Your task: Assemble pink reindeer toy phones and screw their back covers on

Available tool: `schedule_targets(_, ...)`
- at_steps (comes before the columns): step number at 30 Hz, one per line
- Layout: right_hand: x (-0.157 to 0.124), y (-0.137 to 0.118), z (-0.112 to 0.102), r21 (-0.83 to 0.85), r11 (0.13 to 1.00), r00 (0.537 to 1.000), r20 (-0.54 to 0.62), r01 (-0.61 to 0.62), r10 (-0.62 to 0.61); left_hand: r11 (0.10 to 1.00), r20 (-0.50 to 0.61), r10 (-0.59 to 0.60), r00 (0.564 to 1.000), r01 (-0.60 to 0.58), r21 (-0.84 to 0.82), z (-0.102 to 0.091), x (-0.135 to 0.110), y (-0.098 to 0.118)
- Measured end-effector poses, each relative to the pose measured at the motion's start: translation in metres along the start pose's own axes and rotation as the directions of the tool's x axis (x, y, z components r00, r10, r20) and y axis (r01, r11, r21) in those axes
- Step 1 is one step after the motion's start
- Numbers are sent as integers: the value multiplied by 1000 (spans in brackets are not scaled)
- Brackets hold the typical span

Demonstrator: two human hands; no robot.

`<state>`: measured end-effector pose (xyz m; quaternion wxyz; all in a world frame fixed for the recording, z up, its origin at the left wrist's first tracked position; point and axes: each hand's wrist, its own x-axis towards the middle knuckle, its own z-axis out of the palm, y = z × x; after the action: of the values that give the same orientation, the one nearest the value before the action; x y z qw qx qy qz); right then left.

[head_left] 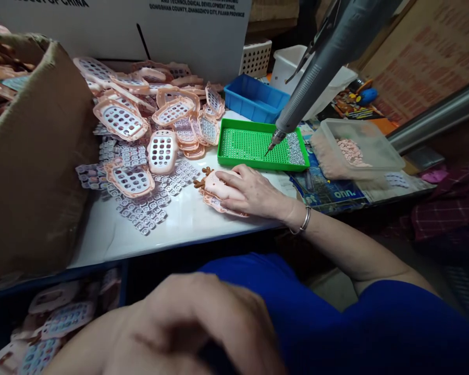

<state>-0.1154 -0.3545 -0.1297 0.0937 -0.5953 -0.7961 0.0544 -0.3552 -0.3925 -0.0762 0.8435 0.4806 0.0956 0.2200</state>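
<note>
My right hand, a bracelet on its wrist, lies over a pink toy shell with brown antlers on the white table, fingers pressed down on it. My left hand is low and close to the camera, blurred, over my blue shirt; its fingers curl away out of sight. A grey electric screwdriver hangs above, its tip over a green screw tray. Neither hand touches it.
A heap of pink keypad shells and rubber keypad sheets covers the table's left. A cardboard box stands far left, a blue bin behind the tray, a clear tub of small pink parts right. More shells lie below the table.
</note>
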Motion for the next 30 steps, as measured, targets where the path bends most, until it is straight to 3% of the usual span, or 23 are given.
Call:
schedule_targets(1, 0, 1, 1, -6, 1000, 1000, -11, 6, -6, 999, 69, -19, 997, 21, -28, -3, 7, -5)
schedule_targets(2, 1, 1, 1, -5, 1000, 1000, -28, 10, -10, 999, 24, 13, 1000, -12, -38, -8, 14, -12)
schedule_targets(4, 0, 3, -2, 24, 999, 996, -89, 22, -20, 997, -237, 72, 969, -76, -10, -25, 25, -25)
schedule_targets(6, -2, 2, -9, 95, 994, 985, -170, 58, -41, 993, -476, 101, 873, -119, -8, -43, 35, -35)
schedule_targets(8, -5, -2, -18, 204, 973, 973, -221, 110, -63, 989, -564, 103, 820, -144, -30, -55, 44, -42)
schedule_targets(11, -10, -12, -28, 364, 913, 971, -216, 182, -107, 981, -513, 129, 849, -184, -57, -61, 57, -46)
schedule_targets(14, -14, -22, -29, 415, 878, 961, -234, 238, -150, 972, -453, 148, 879, -214, -99, -59, 67, -48)
schedule_targets(22, -17, -21, -22, 391, 877, 953, -223, 280, -205, 971, -475, 141, 868, -215, -105, -55, 70, -52)
schedule_targets(27, -17, -18, -17, 315, 857, 894, -329, 407, -304, 969, -445, 205, 872, -246, -36, -59, 67, -52)
schedule_targets(30, -20, -16, -14, 226, 878, 873, -362, 421, -326, 972, -422, 230, 877, -225, 61, -58, 62, -55)
